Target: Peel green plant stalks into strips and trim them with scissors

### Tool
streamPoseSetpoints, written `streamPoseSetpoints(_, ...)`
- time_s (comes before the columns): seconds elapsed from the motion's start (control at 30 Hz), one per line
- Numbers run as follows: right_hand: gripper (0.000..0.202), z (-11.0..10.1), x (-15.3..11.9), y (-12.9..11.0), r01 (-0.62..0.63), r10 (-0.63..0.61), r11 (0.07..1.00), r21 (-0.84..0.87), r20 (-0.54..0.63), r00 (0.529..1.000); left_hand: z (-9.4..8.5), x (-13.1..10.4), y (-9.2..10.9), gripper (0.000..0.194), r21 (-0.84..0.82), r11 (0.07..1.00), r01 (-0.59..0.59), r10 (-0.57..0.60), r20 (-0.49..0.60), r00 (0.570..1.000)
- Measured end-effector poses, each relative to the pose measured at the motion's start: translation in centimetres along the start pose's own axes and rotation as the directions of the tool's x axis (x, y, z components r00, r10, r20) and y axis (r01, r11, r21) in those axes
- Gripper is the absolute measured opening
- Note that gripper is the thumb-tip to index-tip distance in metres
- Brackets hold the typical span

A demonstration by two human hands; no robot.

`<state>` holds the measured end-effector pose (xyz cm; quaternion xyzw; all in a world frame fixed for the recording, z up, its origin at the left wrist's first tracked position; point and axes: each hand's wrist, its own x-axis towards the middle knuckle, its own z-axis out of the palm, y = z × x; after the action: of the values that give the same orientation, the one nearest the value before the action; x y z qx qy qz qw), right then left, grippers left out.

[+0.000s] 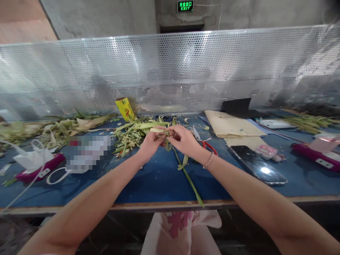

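- Left hand (pixel 156 138): fingers drawn together, clamped on a pale green leafy piece (pixel 159 130); your fingertips partly hid it.
- Right hand (pixel 179 136): thumb and fingers pinched on the same leafy piece, just beside your left fingertips; a bracelet (pixel 209 160) circled your wrist.
- Leafy piece: between your two hands, above the blue tabletop (pixel 164 182), at the centre of the clock face used here (twelve pointing away from you).
- Long green stem (pixel 191 183): ran toward five o'clock, its near end over the table edge; whether it joined the leafy piece could not be told.
- Heap of green leaves (pixel 126 140): nine o'clock, near your left hand.
- Yellow box (pixel 125 109): ten o'clock, tilted, beyond the heap.
- Red-handled cutters (pixel 210 147): between three and four o'clock, partly behind your right wrist.
- Phone (pixel 253 163): also between three and four, farther out.
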<state>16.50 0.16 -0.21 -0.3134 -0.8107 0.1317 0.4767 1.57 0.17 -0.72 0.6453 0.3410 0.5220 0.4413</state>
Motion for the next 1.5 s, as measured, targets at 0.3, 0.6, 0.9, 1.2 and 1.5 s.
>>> streamPoseSetpoints(0.3, 0.038, 0.3, -0.4, -0.2, 0.053, -0.05, 0.992, -0.112, 0.027, 0.998, 0.3, -0.2, 0.4, 0.016, -0.182, 0.983, 0.037, -0.036, 0.008, 0.999)
streamPoseSetpoints(0.6, 0.04, 0.0, -0.8, -1.5, 0.228, -0.239, 0.945, -0.235, -0.019, 0.971, 0.6, -0.8, 0.7, 0.011, 0.328, 0.937, -0.12, 0.106, 0.061, 0.993)
streamPoseSetpoints(0.9, 0.01, 0.2, -0.3, -1.2, 0.239, -0.244, 0.967, -0.087, -0.061, 0.968, 0.7, -0.6, 0.1, 0.012, 0.267, 0.957, -0.116, 0.109, 0.041, 0.993)
streamPoseSetpoints(1.2, 0.003, -0.7, 0.3, -0.9, -0.076, 0.076, 0.997, 0.008, -0.156, 0.985, 0.4, -0.4, 0.8, 0.013, -0.382, 0.874, 0.3, -0.235, 0.208, 0.949)
streamPoseSetpoints(1.5, 0.01, -1.2, 0.5, 0.7, 0.181, -0.181, 0.983, -0.006, -0.085, 0.98, -0.2, 0.0, 1.1, 0.008, -0.47, 0.821, 0.325, -0.271, 0.181, 0.946)
